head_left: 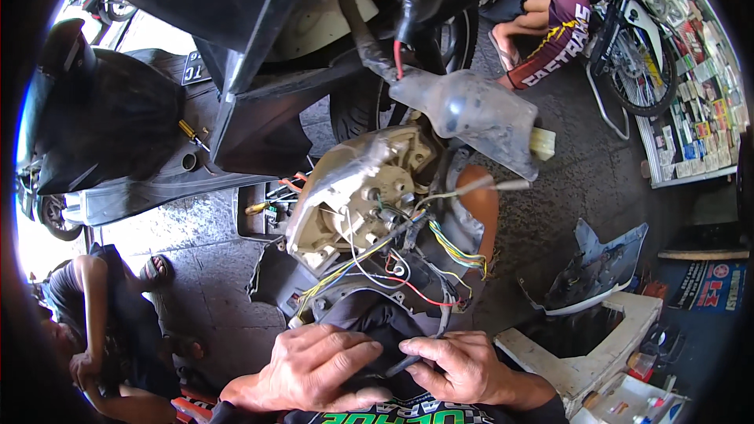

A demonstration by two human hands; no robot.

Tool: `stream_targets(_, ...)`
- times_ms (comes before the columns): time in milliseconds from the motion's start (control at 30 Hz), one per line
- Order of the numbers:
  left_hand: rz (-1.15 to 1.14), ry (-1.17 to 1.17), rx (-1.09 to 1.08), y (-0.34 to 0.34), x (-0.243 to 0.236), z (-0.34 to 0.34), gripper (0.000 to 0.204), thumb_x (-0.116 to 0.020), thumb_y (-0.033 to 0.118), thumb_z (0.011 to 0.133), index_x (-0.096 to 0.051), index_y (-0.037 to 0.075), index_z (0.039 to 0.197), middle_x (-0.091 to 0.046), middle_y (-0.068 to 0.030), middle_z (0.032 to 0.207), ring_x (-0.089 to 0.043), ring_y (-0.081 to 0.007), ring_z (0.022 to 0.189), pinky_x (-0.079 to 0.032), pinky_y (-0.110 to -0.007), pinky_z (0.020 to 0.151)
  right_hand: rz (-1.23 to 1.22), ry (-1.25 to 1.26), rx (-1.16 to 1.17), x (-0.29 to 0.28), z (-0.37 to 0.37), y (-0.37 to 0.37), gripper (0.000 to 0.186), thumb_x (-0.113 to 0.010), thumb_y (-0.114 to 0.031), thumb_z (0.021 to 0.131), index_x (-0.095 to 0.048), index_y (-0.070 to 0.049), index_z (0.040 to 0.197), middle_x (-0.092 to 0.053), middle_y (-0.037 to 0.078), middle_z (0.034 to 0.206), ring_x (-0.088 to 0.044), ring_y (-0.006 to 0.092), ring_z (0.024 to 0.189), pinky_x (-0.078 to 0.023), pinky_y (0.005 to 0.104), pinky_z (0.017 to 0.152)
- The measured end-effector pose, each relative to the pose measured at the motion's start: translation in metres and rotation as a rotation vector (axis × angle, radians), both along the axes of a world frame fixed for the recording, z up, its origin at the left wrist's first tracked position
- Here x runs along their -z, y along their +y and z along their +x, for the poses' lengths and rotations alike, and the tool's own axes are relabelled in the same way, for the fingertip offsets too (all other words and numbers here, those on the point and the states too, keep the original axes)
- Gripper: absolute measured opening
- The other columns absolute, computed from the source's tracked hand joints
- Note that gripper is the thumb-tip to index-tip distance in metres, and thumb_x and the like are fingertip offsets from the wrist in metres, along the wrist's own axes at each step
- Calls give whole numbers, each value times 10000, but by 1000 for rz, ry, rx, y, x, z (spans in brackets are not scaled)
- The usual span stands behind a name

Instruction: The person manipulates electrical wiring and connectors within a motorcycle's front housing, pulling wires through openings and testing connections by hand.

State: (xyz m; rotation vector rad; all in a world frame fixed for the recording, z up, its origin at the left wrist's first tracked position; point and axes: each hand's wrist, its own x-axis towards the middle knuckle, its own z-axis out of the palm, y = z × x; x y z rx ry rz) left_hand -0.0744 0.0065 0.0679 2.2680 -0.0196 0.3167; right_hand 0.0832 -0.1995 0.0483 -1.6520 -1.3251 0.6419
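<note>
Close to my body, my left hand (318, 365) is closed with its fingers curled; what it grips, if anything, is hidden. Beside it, my right hand (455, 365) pinches a thin black cable (406, 364) between thumb and forefinger. A grey-sheathed wire bundle (446, 310) runs up from near my right hand. Just beyond lies a motorcycle lamp housing (369, 196), its cream back facing up. Loose yellow, green, white and red wires (455, 247) spread over it. A smoky translucent plastic cover (479, 114) hangs past the housing.
Dark motorcycle bodywork (275, 118) fills the upper left, with a screwdriver (191, 133) on the black surface beside it. A person (94, 322) sits at left; another person's sleeve (561, 31) shows at top right. A broken panel (597, 263) and a cream box (628, 330) stand at right.
</note>
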Motion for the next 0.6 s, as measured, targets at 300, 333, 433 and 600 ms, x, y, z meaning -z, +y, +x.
stream_targets(300, 256, 3, 64, 3, 10, 0, 425, -884, 388, 761, -735, 60, 985, -707, -35, 899, -679, -158, 697, -482, -274, 576, 23, -62, -33, -2, 0, 7, 387, -819, -77, 835, -695, 8, 1191, -759, 94, 859, -692, 200, 594, -554, 342, 549)
stream_targets(333, 230, 11, 67, 3, 9, -2, 419, -883, 385, 764, -734, 60, 982, -706, -34, 898, -677, -160, 694, -482, -274, 578, 23, -78, -47, -1, 0, 8, 388, -820, -81, 834, -697, 6, 1192, -752, 91, 834, -687, 196, 586, -550, 340, 544)
stream_targets(433, 233, -1, 58, 0, 9, -1, 365, -881, 335, 781, -734, 62, 972, -700, -35, 890, -678, -159, 712, -488, -278, 604, 9, -112, -70, 1, -1, 9, 394, -813, -97, 844, -701, -13, 1212, -720, 74, 761, -674, 192, 569, -547, 333, 541)
stream_targets(600, 250, -31, 40, -8, 3, -5, 314, -884, 275, 765, -725, 63, 933, -706, -39, 863, -679, -158, 714, -496, -297, 621, 157, 52, 91, -8, 17, -1, 359, -780, -98, 864, -701, -28, 1207, -666, 44, 680, -651, 172, 553, -536, 311, 538)
